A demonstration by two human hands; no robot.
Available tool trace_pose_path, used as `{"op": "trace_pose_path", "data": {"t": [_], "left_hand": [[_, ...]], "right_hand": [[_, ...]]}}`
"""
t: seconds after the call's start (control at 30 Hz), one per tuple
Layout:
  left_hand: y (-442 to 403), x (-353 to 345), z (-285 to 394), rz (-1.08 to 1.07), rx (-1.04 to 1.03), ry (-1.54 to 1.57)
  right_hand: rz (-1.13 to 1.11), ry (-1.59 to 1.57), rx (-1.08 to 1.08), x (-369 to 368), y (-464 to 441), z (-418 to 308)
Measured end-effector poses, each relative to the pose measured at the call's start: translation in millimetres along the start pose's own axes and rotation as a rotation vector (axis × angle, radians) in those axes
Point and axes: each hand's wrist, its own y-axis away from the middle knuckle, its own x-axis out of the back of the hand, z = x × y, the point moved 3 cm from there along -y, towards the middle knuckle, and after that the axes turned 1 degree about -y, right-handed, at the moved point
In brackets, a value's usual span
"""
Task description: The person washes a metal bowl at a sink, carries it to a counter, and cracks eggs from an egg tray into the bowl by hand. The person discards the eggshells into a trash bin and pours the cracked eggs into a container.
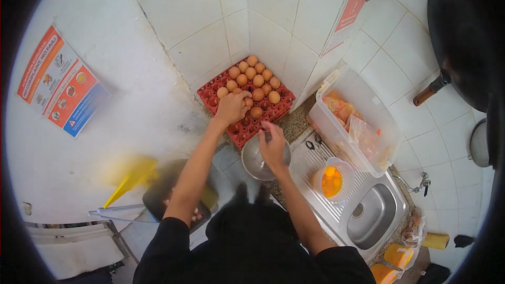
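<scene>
My left hand (232, 109) reaches over a red egg tray (206, 89) in the tiled corner. Its fingers are closed around a brown egg (248, 102) at the tray's middle. Several more brown eggs (258, 80) sit in the cups, mostly toward the back, while front cups hold none. Over a round metal bowl (253, 164) just in front of the tray hovers my right hand (273, 150). Its fingers are loosely bent and apart, with nothing visible in them. Part of the bowl is hidden under that hand.
A plastic container (331, 183) with yolks stands on the ridged drainboard beside the sink (371, 216). Behind it are scissors (314, 143) and a clear bin (386, 126) of bagged food. Lower left, a dark bin (158, 192) contains shells. A wok (460, 47) hangs right.
</scene>
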Motion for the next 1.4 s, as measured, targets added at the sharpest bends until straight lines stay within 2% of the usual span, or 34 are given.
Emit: {"op": "trace_pose_path", "data": {"t": [0.07, 0.17, 0.27, 0.4, 0.5, 0.57, 0.6, 0.77, 0.8, 0.87, 0.97, 1.0, 1.1, 1.2, 1.3, 1.4], "left_hand": [[5.6, 3.6, -2.0, 0.129, 0.078, 0.206], [14.4, 20.2, 12.3, 0.171, 0.177, 0.242], [11.2, 2.7, 4.7, 0.033, -0.107, 0.045], [0.9, -3.2, -5.1, -0.079, -0.127, -0.023], [-3.2, 1.5, -12.7, -0.078, -0.103, -0.008], [2.7, 1.8, -9.4, -0.028, -0.135, 0.044], [4.9, 2.9, -11.0, 0.032, -0.091, 0.104], [26.2, -0.3, -9.2, 0.309, 0.105, 0.513], [34.0, 2.2, 0.1, 0.248, 0.208, 0.629], [44.3, 4.2, 22.4, 0.130, 0.409, 0.855], [67.1, -10.3, 50.5, 0.135, 0.246, 0.883], [76.9, -16.9, 52.2, 0.092, 0.368, 1.009], [99.7, -38.5, 60.0, -0.038, 0.734, 1.386], [115.5, -79.7, 62.0, -0.057, 0.829, 1.793], [116.4, -112.7, 55.3, -0.115, 0.851, 1.867], [109.3, -129.0, 58.4, -0.068, 0.786, 1.856]], "right_hand": [[-0.037, 0.101, -0.077, 10.3, 22.5, 4.1], [-0.029, 0.204, -0.124, 18.2, 29.8, 21.1], [-0.019, 0.209, -0.130, 5.7, 45.1, 37.0], [0.026, 0.281, 0.109, 5.1, 38.2, 15.3], [0.163, 0.326, 0.203, 8.8, 34.6, 4.2], [0.133, 0.157, -0.198, 10.2, 35.4, 6.1], [0.124, 0.068, -0.394, 10.0, 34.4, 8.3], [0.040, -0.056, -0.309, 3.6, 40.0, 27.3], [0.012, -0.080, -0.289, -1.0, 35.4, 17.3], [0.163, 0.068, -0.067, -0.5, 14.5, -34.5], [0.152, 0.152, 0.128, 0.2, 1.4, -41.5], [0.107, 0.158, 0.168, 1.8, 4.4, -35.4], [0.084, -0.049, -0.194, 15.7, 16.5, -11.5], [0.103, -0.204, -0.376, 29.5, 28.5, -2.3], [0.269, 0.076, -0.037, 38.4, 27.9, -25.1], [0.164, 0.422, 0.203, 29.4, 33.0, -13.8]]}}
